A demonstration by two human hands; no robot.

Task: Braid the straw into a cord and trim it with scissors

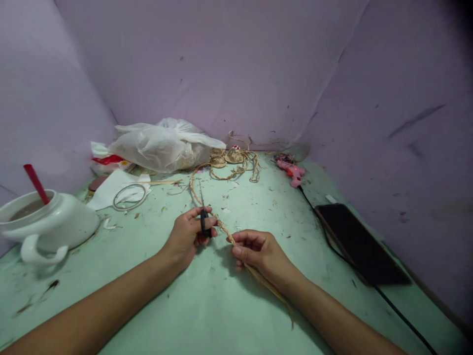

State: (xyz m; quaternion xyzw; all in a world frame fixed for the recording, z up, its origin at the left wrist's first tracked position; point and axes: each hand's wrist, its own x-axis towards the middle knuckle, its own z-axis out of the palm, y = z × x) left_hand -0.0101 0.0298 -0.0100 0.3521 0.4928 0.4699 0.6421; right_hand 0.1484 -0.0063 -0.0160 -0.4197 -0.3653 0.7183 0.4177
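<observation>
Near the middle of the table, my left hand (183, 236) is closed around small black-handled scissors (205, 223), their thin blades pointing away from me. Its thumb and fingertips also pinch a tan, straw-like braided cord (225, 230). Just to the right, my right hand (262, 254) is closed on the same cord between thumb and index finger. Loose, unbraided strands (271, 288) trail from under this hand toward me. Beyond my left hand, the braid curves away to the back of the table, beside round coiled woven pieces (234, 156).
A white pot-like cup (76, 222) with brown liquid and a red stick stands at left. Behind are a tape ring (129, 197), white paper (114, 190) and a plastic bag (162, 148). At right lie a pink glue gun (291, 171), its black cord, and a dark phone (360, 241).
</observation>
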